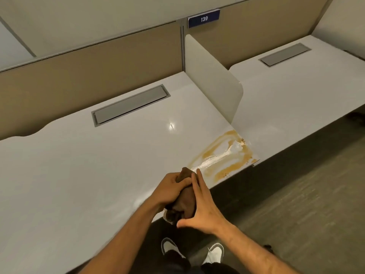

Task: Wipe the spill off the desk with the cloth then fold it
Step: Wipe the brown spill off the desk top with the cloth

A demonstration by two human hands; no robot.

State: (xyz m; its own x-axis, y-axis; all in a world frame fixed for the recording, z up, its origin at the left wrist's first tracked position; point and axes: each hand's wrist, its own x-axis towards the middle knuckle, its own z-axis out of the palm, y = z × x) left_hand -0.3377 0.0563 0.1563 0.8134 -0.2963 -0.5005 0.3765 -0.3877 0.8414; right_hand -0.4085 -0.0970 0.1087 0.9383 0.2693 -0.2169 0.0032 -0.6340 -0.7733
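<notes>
Left hand [171, 187] clenched around brown cloth [184, 200], right hand [200, 206] open against it, probably bunching before wiping spill [223, 155] far right on desk [79, 165].

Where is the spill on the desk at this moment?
In the head view, the orange-brown spill lies at the desk's front right corner, just below the white divider and beyond the cloth.

cloth [185, 200] in my hands: dark brown | spill [223, 155] at 2 o'clock: orange-yellow streaks, white smear | desk [79, 165]: plain white | sign [203, 18] at 12: blue, white "139" | my shoes [215, 252]: white
</notes>
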